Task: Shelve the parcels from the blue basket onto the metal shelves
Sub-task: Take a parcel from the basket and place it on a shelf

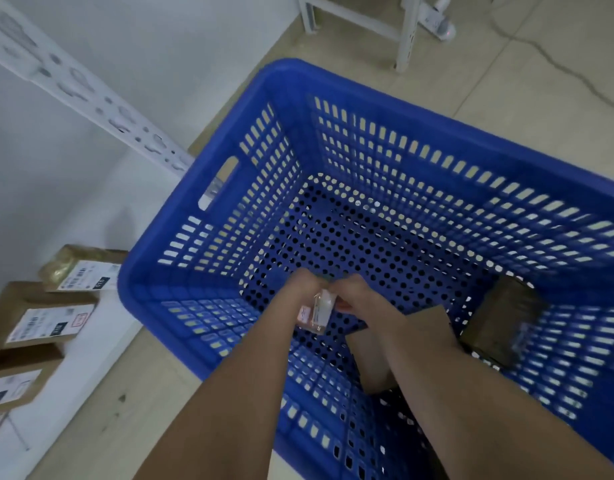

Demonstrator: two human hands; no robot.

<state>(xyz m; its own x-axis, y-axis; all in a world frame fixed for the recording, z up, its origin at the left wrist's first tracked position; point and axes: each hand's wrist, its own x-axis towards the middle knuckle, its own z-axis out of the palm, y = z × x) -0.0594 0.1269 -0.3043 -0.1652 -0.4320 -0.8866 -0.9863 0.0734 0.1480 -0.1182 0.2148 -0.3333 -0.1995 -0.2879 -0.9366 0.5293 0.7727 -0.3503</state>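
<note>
Left hand [300,289] and right hand [359,296] down in blue basket [153,258], gripping small pale parcel [319,311] together. Brown parcel [371,362] under right forearm, dark box [503,323] beside it. Labelled boxes [38,317] on shelf [73,375], left.

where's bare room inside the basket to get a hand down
The basket floor is bare from the far wall to the left hand and right hand, which hold a small parcel. The near right is crowded: a brown parcel and a dark parcel lie there.

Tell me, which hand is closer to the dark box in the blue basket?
Right. The right hand is left of the dark box, not touching it; the left hand is even farther left. Both grip a small parcel.
</note>
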